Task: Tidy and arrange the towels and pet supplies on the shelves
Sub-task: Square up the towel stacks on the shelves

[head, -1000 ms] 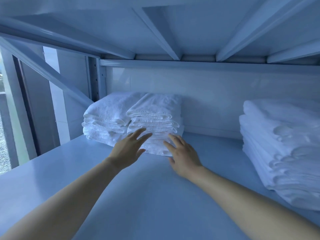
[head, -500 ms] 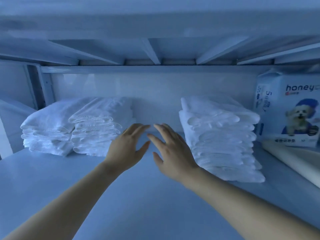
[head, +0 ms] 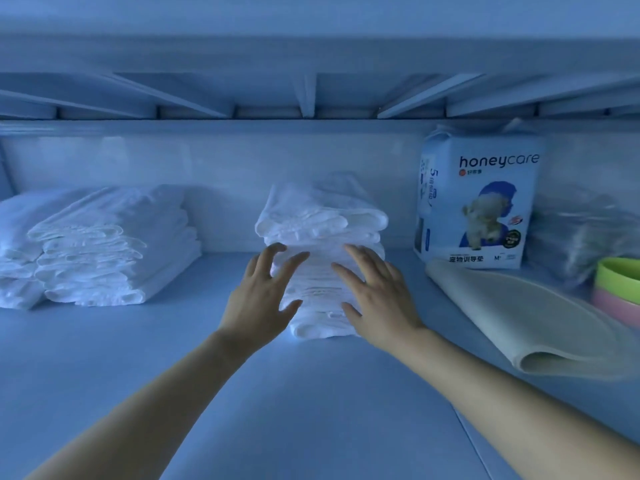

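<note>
White folded towels, centre stack, sits mid-frame on the shelf, near the back wall. Left hand is at the stack's lower left front, right hand at its lower right front. Both have fingers spread and nearly straight, gripping nothing. Fingertips overlap the towel edges; actual contact cannot be told.

Two more towel stacks at centre left of frame, side by side and touching, well apart from the centre stack.

Right of centre: honeycare pet pad pack upright against the back wall. A pale rolled mat lies in front of it. Far right edge: a green bowl nested on a pink bowl, and behind them a clear plastic bag, contents unclear.
</note>
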`<move>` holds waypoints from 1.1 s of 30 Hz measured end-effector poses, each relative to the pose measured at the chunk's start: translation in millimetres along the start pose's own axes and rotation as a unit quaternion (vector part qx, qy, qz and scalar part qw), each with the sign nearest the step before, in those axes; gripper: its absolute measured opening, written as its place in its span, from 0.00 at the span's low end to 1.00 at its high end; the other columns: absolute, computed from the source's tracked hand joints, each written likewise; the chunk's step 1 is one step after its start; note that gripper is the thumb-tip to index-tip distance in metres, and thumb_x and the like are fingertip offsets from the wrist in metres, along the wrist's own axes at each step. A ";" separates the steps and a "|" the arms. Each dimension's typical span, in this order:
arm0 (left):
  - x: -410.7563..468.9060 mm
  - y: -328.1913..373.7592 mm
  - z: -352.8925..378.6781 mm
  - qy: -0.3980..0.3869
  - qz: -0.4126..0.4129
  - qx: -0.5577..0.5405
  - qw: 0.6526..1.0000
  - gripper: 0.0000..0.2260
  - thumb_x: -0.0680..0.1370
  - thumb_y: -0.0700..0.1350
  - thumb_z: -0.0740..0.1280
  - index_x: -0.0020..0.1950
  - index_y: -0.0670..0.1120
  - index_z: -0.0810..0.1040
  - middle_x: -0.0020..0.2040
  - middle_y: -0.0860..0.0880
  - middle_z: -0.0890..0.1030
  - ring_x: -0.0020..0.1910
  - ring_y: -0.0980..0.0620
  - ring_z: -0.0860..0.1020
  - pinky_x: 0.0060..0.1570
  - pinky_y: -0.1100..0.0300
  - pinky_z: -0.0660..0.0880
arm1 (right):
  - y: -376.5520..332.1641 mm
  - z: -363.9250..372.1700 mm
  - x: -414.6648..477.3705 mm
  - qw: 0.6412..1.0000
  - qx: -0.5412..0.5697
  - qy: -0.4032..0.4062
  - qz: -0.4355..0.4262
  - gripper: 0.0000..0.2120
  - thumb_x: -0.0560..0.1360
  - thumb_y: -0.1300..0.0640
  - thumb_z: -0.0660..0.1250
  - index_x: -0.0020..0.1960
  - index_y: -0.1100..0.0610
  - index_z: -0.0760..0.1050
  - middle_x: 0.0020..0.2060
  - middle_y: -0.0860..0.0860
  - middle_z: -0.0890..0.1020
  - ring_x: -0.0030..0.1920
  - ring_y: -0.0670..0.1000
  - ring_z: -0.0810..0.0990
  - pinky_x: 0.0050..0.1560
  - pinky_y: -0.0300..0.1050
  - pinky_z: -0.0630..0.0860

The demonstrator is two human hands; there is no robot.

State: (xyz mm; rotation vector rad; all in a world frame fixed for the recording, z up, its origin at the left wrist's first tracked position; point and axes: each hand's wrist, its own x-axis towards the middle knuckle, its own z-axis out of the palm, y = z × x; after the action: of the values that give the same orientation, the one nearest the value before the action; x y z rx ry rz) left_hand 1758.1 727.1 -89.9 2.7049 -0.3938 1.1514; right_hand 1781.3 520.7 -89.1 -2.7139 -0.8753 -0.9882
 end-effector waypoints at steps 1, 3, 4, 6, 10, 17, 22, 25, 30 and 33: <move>-1.4 4.6 3.0 0.005 -0.003 0.009 1.000 0.33 0.67 0.48 0.74 0.68 0.59 0.64 0.67 0.49 0.62 0.62 0.45 0.68 0.28 0.58 0.74 | 8.8 3.6 -6.1 1.000 -0.005 -0.016 0.003 0.28 0.74 0.50 0.65 0.72 0.50 0.61 0.76 0.51 0.51 0.75 0.52 0.51 0.69 0.57 0.60; -4.4 9.7 10.3 0.023 0.010 0.032 0.999 0.33 0.64 0.47 0.77 0.66 0.56 0.70 0.66 0.43 0.63 0.63 0.41 0.66 0.35 0.53 0.77 | 22.7 9.1 -15.6 1.000 -0.005 -0.028 -0.002 0.29 0.73 0.49 0.66 0.72 0.49 0.61 0.76 0.50 0.49 0.75 0.53 0.48 0.65 0.58 0.64; -7.3 11.6 16.3 0.033 0.027 0.050 0.998 0.31 0.63 0.46 0.78 0.64 0.54 0.73 0.66 0.41 0.63 0.65 0.38 0.65 0.44 0.48 0.78 | 28.7 10.8 -19.6 1.000 -0.001 -0.030 -0.010 0.30 0.72 0.49 0.68 0.71 0.48 0.61 0.76 0.50 0.49 0.75 0.53 0.48 0.62 0.58 0.66; -13.5 11.9 26.0 0.040 0.050 0.069 0.996 0.28 0.63 0.47 0.78 0.62 0.52 0.76 0.66 0.40 0.63 0.69 0.35 0.60 0.57 0.41 0.72 | 33.5 12.1 -23.8 0.999 0.016 -0.027 -0.023 0.33 0.70 0.51 0.71 0.71 0.48 0.63 0.76 0.52 0.51 0.75 0.57 0.51 0.58 0.59 0.71; -22.8 12.0 36.6 0.042 0.038 0.073 0.996 0.22 0.68 0.48 0.74 0.60 0.51 0.76 0.68 0.42 0.61 0.71 0.36 0.55 0.59 0.35 0.69 | 39.3 17.2 -25.9 0.997 0.061 0.010 -0.045 0.33 0.64 0.57 0.77 0.67 0.54 0.71 0.72 0.58 0.62 0.71 0.63 0.62 0.51 0.59 0.77; -33.6 12.7 29.8 -0.026 0.019 0.082 0.996 0.22 0.70 0.53 0.71 0.63 0.54 0.74 0.64 0.48 0.72 0.61 0.49 0.66 0.45 0.49 0.79 | 39.2 28.6 -28.9 0.994 0.091 0.038 -0.055 0.30 0.67 0.61 0.73 0.68 0.56 0.69 0.72 0.57 0.63 0.70 0.61 0.64 0.51 0.58 0.76; -30.2 18.7 26.7 -0.040 0.007 0.067 0.997 0.26 0.67 0.46 0.74 0.64 0.56 0.73 0.61 0.51 0.75 0.59 0.52 0.67 0.30 0.57 0.76 | 42.7 31.9 -28.8 0.992 0.102 0.025 -0.064 0.32 0.68 0.55 0.73 0.70 0.56 0.67 0.73 0.57 0.60 0.72 0.60 0.61 0.54 0.58 0.75; -25.8 22.2 28.7 -0.045 0.004 0.064 0.997 0.27 0.65 0.44 0.76 0.63 0.54 0.75 0.60 0.49 0.76 0.59 0.52 0.67 0.30 0.57 0.76 | 41.4 32.7 -28.5 0.993 0.101 0.012 -0.060 0.36 0.67 0.52 0.74 0.71 0.55 0.65 0.74 0.56 0.58 0.72 0.60 0.59 0.55 0.57 0.75; -19.5 26.5 31.3 -0.043 0.004 0.070 0.997 0.27 0.60 0.40 0.78 0.58 0.52 0.79 0.55 0.49 0.79 0.57 0.51 0.66 0.28 0.58 0.77 | 38.5 34.9 -27.6 0.994 0.101 -0.008 -0.046 0.37 0.69 0.52 0.72 0.73 0.52 0.60 0.75 0.53 0.53 0.74 0.58 0.54 0.48 0.52 0.79; -19.6 28.0 30.8 -0.034 0.002 0.077 0.996 0.25 0.61 0.38 0.77 0.57 0.52 0.80 0.53 0.51 0.79 0.56 0.50 0.70 0.25 0.59 0.75 | 37.0 32.8 -28.2 0.994 0.097 0.001 -0.049 0.38 0.66 0.54 0.74 0.72 0.54 0.63 0.74 0.55 0.58 0.72 0.59 0.59 0.43 0.49 0.80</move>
State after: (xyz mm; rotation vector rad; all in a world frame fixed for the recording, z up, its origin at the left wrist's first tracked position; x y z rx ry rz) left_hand 1757.3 695.8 -123.7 2.8831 -0.3323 1.1360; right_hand 1802.7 486.5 -129.3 -2.5283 -1.0548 -0.8728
